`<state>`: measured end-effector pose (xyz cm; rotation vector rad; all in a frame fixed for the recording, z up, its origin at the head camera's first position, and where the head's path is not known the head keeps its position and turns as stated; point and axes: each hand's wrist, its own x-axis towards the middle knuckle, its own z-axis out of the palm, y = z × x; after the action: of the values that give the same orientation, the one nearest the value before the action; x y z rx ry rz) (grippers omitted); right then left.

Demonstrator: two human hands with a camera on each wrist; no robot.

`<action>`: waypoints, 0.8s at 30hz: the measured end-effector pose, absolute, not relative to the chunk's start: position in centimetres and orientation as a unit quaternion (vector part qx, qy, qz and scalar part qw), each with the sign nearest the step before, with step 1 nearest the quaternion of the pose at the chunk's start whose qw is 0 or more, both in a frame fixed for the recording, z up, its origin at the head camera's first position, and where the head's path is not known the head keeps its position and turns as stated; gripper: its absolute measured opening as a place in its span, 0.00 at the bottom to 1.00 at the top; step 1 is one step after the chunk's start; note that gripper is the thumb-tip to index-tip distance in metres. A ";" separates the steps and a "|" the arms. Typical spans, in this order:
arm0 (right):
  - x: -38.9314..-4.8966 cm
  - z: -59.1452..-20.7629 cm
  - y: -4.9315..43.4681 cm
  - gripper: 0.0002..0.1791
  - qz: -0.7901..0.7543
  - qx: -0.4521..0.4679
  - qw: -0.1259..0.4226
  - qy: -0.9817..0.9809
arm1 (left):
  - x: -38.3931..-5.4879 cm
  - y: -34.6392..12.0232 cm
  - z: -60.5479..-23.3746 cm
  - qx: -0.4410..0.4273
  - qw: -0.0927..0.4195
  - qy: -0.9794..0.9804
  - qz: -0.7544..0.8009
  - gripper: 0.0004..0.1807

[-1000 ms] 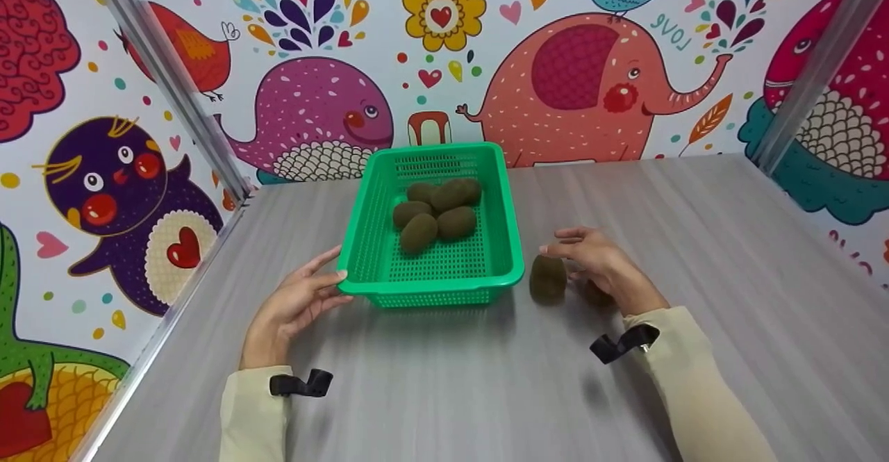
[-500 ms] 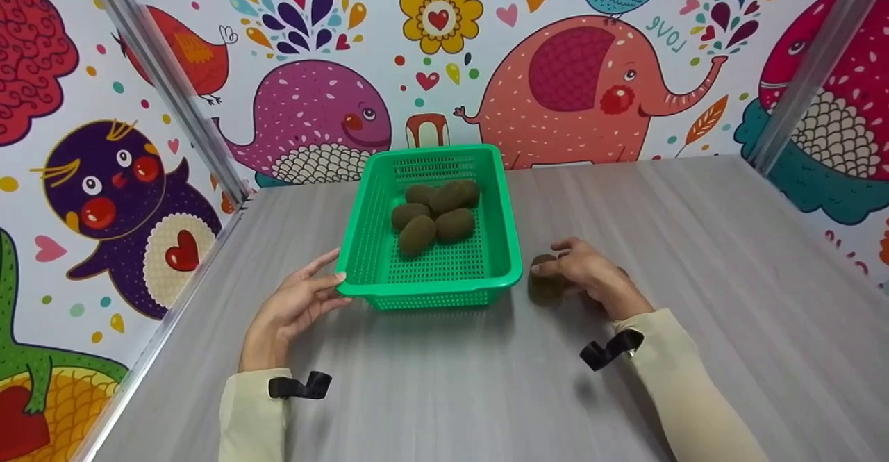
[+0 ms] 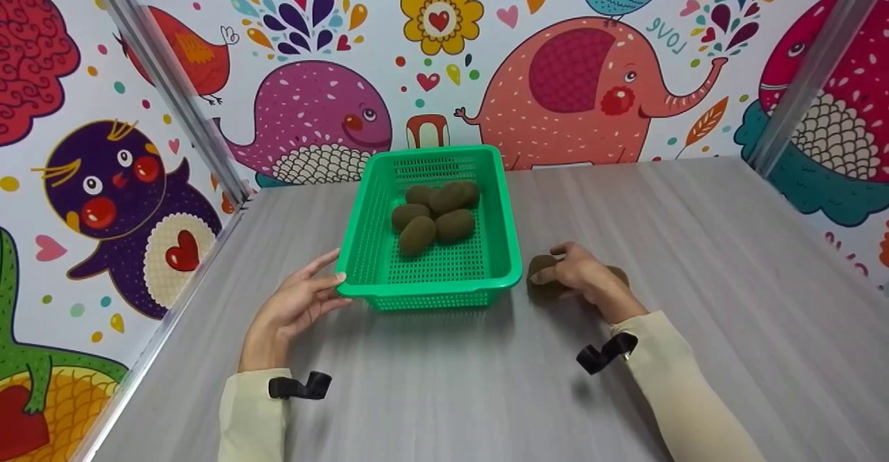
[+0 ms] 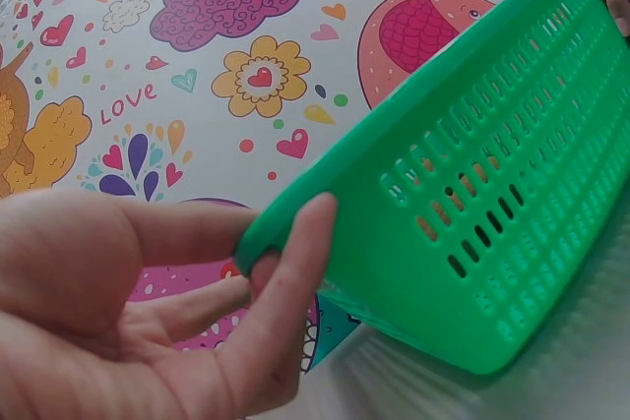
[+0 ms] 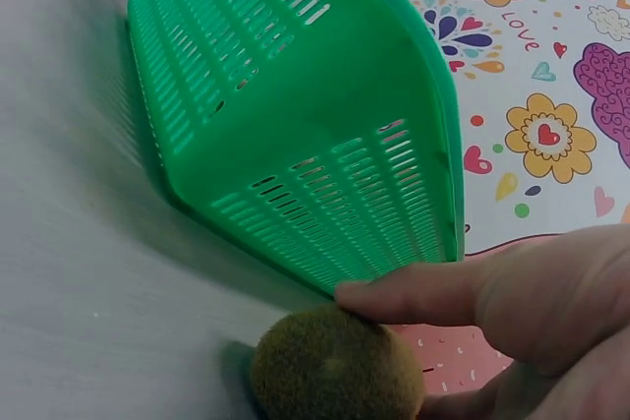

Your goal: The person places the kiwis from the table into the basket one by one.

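Observation:
A green plastic basket (image 3: 430, 286) stands on the table in the head view, with several brown kiwis (image 3: 417, 235) in it. My left hand (image 3: 297, 308) pinches its near left corner; the left wrist view shows thumb and fingers on either side of the rim (image 4: 295, 206). Just right of the basket, my right hand (image 3: 587, 278) grips a kiwi (image 3: 544, 291), thumb against its near side in the right wrist view, where this kiwi (image 5: 335, 371) appears at the bottom. Partly hidden behind the right hand lies another kiwi (image 3: 619, 274).
The grey wood-grain table (image 3: 430, 392) stretches around the basket. A wall (image 3: 437, 87) printed with cartoon animals stands close behind the basket, and another patterned panel (image 3: 42, 87) rises at the left. Metal posts (image 3: 163, 66) mark the corners.
My right hand has come down and slightly left, closing its fingers on the kiwi beside the basket. The left hand stays at the basket's corner, and the basket has not moved.

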<state>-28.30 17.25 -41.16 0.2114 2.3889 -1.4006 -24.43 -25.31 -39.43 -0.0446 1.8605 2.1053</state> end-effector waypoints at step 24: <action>-28.7 -40.6 17.7 0.40 -0.571 0.094 0.130 0.805 | -24.4 -25.4 -39.5 -0.013 0.165 0.659 0.734 0.40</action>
<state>-28.74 17.70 -40.64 0.2740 2.3390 -1.6607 -24.39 -25.38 -39.46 -0.0371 1.8765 2.0917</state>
